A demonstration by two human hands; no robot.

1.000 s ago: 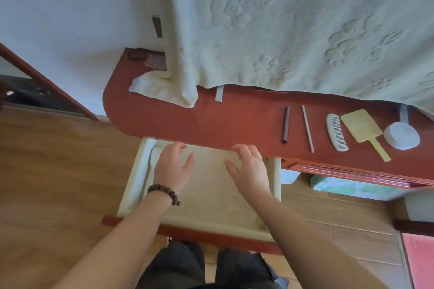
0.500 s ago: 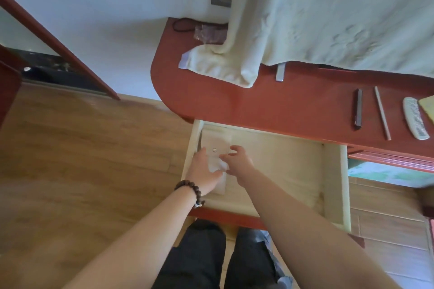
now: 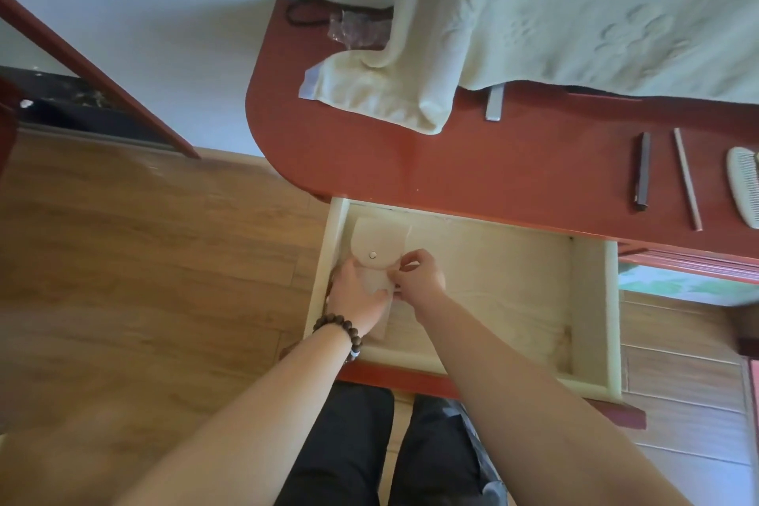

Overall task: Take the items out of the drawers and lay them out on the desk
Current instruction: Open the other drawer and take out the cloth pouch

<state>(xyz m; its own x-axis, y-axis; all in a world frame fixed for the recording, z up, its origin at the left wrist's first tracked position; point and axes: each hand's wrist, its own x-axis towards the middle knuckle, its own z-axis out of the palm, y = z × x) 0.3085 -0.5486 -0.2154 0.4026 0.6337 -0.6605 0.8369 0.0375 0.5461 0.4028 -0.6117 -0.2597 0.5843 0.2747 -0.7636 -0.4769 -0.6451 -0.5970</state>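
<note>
While the drawer [image 3: 591,300] stands pulled out below the desk [image 3: 472,168], both hands work at its left end, where a pale pouch [image 3: 371,242] with a snap button lies flat on the drawer floor, close against the left wall. Left hand [image 3: 355,294]: laid over the pouch's near half, fingers reaching along its left edge; whether they curl under that edge cannot be told, since the hand hides them. Right hand [image 3: 419,277]: fingers curled together, tips pinching the pouch's right edge just below the flap. Long axis of the pouch: front to back of the drawer, rounded flap end toward the desk, the other end toward the person and hidden under the left hand. Both hands touch the pouch, so neither is nearer; the left covers more of it, the right holds only its margin.

Judgement: the step in hand is lifting the pouch clear of the drawer. The coming move turns on the pouch lying between the two hands, so a lift must raise both sides together and then carry it away from the person onto the desk. A dark stick [image 3: 642,173], a thin rod [image 3: 686,177] and a comb [image 3: 745,185] already lie on the desk to the right of the drawer's span, and a cream towel [image 3: 390,94] hangs onto the desk behind them.
</note>
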